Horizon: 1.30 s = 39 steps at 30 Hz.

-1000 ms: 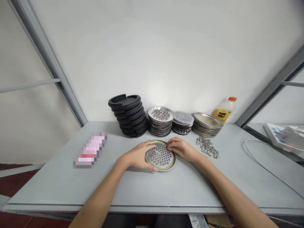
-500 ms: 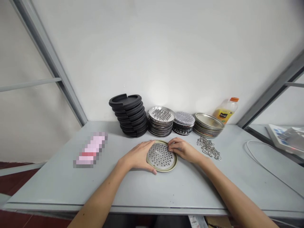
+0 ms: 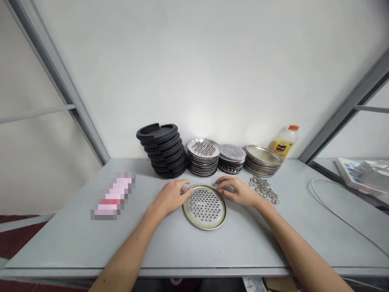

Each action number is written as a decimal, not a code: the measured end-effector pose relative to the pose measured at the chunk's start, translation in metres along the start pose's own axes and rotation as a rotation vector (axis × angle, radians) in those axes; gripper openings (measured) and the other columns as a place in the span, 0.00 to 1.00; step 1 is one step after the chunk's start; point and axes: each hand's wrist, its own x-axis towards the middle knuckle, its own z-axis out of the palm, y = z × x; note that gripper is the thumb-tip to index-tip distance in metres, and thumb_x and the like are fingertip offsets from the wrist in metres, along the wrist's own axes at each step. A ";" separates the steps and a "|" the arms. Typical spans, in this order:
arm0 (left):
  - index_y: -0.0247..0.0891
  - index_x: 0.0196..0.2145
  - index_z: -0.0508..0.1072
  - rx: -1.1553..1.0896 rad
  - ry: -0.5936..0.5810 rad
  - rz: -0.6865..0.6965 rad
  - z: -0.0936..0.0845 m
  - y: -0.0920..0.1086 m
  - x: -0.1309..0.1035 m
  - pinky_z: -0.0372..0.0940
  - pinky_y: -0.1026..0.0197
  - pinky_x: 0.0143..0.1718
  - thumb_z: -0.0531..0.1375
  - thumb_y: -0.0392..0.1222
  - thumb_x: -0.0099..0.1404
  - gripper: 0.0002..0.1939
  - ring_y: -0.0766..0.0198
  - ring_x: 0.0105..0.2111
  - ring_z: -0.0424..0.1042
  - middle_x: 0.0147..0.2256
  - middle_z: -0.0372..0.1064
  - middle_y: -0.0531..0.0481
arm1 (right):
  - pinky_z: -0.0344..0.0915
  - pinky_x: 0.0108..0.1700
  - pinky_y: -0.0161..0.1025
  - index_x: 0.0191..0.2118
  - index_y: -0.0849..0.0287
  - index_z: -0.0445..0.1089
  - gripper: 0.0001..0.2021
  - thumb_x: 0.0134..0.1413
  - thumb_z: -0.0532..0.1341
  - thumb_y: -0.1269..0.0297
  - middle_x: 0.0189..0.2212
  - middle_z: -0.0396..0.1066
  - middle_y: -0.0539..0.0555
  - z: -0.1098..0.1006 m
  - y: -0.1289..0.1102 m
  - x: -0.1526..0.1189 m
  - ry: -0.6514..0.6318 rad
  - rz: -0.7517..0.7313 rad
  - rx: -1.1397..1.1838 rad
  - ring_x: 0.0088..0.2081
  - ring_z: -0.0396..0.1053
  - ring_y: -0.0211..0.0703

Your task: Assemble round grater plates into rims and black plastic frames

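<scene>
A round metal grater disc [image 3: 205,209], full of raised holes and set in a brass-coloured rim, lies before me on the grey table. At its upper left edge is my left hand [image 3: 172,195], fingers loosely bent and apart, with the thumb tip at the rim. My right hand [image 3: 238,191] is at the upper right edge, its curved fingers spread and the fingertips by the rim. Neither hand visibly grips the disc. Whether the right fingertips touch the rim, I cannot tell.
Along the wall stand stacked black rings [image 3: 161,150], grater discs [image 3: 203,156], more perforated discs [image 3: 232,156] and plain metal lids [image 3: 263,160]. A juice bottle [image 3: 285,142] stands behind. Metal hooks [image 3: 264,188], a white cable [image 3: 331,209] and a pixelated pink item [image 3: 114,196] lie around.
The grater disc has come slightly toward me and shows more of its rim. My left hand has drawn back from around its left side to the upper left edge; my right fingers have loosened.
</scene>
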 end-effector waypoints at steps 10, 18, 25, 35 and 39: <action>0.40 0.61 0.59 -0.064 -0.179 0.326 0.005 0.010 -0.003 0.52 0.51 0.61 0.69 0.59 0.46 0.48 0.49 0.60 0.55 0.60 0.57 0.43 | 0.64 0.54 0.47 0.39 0.56 0.78 0.12 0.56 0.56 0.70 0.49 0.70 0.58 0.006 -0.009 -0.002 -0.040 0.009 -0.087 0.50 0.69 0.49; 0.40 0.67 0.43 -0.073 -0.367 0.297 0.013 0.004 -0.004 0.44 0.45 0.64 0.71 0.61 0.37 0.66 0.43 0.65 0.41 0.66 0.42 0.41 | 0.63 0.56 0.47 0.39 0.58 0.76 0.11 0.55 0.56 0.69 0.51 0.68 0.59 0.011 -0.019 0.002 -0.087 0.061 -0.059 0.51 0.68 0.50; 0.40 0.67 0.43 -0.050 -0.345 0.275 0.015 0.004 -0.005 0.45 0.45 0.63 0.71 0.62 0.38 0.66 0.44 0.65 0.41 0.66 0.42 0.41 | 0.65 0.53 0.46 0.38 0.59 0.76 0.09 0.53 0.59 0.68 0.51 0.67 0.59 0.010 -0.023 0.002 -0.086 0.092 0.031 0.49 0.68 0.51; 0.41 0.65 0.48 -0.024 -0.321 0.298 0.016 0.006 -0.004 0.46 0.44 0.63 0.70 0.63 0.36 0.64 0.41 0.64 0.45 0.64 0.48 0.41 | 0.64 0.54 0.46 0.40 0.58 0.75 0.10 0.52 0.60 0.66 0.52 0.67 0.59 0.011 -0.022 -0.001 -0.094 0.076 0.005 0.49 0.68 0.51; 0.41 0.64 0.50 -0.021 -0.297 0.320 0.016 0.007 -0.004 0.46 0.45 0.62 0.70 0.64 0.36 0.62 0.42 0.63 0.48 0.62 0.52 0.41 | 0.63 0.55 0.46 0.40 0.58 0.75 0.10 0.54 0.58 0.69 0.51 0.67 0.59 0.015 -0.023 0.000 -0.096 0.023 -0.061 0.50 0.67 0.50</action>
